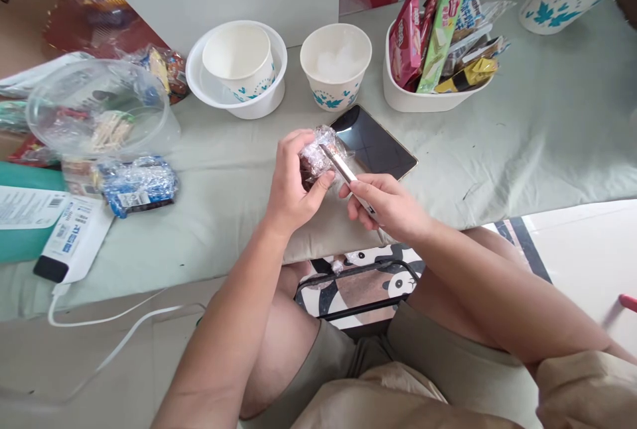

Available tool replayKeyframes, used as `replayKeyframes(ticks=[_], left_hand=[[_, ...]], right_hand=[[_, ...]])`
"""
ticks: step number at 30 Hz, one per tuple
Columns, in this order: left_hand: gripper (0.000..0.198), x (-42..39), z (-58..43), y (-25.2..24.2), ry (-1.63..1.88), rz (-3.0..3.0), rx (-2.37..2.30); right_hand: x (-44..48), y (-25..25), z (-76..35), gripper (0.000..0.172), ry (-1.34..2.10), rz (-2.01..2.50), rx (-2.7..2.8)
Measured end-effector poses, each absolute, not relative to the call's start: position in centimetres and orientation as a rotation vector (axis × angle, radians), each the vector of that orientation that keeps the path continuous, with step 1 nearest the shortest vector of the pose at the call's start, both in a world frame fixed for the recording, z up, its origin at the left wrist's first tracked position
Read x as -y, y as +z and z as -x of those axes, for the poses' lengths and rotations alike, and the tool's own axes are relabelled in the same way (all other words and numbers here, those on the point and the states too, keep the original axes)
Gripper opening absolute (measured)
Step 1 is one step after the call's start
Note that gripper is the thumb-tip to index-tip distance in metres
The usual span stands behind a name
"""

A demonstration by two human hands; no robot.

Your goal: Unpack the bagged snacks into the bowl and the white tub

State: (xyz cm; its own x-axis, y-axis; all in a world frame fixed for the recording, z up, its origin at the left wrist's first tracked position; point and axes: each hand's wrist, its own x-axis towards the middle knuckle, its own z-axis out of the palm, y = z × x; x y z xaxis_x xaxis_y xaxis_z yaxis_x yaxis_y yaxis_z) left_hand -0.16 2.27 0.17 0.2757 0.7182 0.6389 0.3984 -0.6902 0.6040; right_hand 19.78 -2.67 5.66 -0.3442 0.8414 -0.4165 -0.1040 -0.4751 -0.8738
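My left hand [289, 190] is closed around a small snack pack in crinkled clear wrap [313, 156], with brownish contents showing through. Between the fingers of my right hand [391, 207] is a slim white-and-silver utility knife [343, 167], pointing up and left. Its tip lies over the wrap; I cannot tell whether the blade touches it. Just behind both hands, a dark-screened tablet or phone [381, 144] lies flat on the cloth, partly covered by the pack.
Behind stand a white bowl [194, 77] holding a paper cup [239, 51], another paper cup [336, 87] with whitish contents, and a snack-filled tub [423, 103]. At left are a clear round container [164, 117], a blue wrapped pack [142, 183] and a corded white device [82, 237].
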Motion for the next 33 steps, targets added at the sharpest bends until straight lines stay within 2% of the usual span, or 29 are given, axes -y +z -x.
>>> replayKeyframes(ticks=[6,13,15,20,22,26,28,31,33], left_hand=[[0.059,-2.7,0.8,0.8,1.523,-2.133,-1.036],[0.062,-3.0,1.2,1.4,1.734,-1.477,-1.124],[0.061,-3.2,1.1,2.0,1.741,-1.256,-1.104],[0.044,-3.1,1.0,4.2,1.695,-0.861,-1.095],[0.038,-2.9,0.8,4.9,1.65,-0.783,-1.059],[0.029,-2.2,0.1,5.4,1.504,-0.696,-0.994],[0.027,-1.9,-0.4,5.3,1.457,-0.684,-0.979],[0.026,-1.5,-1.1,5.1,1.358,-0.716,-0.96],[0.031,-1.4,-1.4,5.0,1.272,-0.775,-0.965]], right_hand=[[2.8,5.7,-19.7,0.041,1.936,1.262,1.043],[2.8,5.7,-19.5,0.036,1.893,1.388,1.334],[2.9,5.7,-19.6,0.035,1.752,1.468,1.563],[3.6,4.9,-19.8,0.03,0.777,1.638,2.171],[3.8,4.4,-19.8,0.03,0.582,1.661,2.315],[4.0,3.7,-19.7,0.029,0.467,1.466,2.418],[3.9,3.4,-19.7,0.032,0.492,1.33,2.266],[3.9,3.4,-19.7,0.048,0.485,1.183,1.999],[3.9,3.5,-19.6,0.045,0.416,1.11,1.95]])
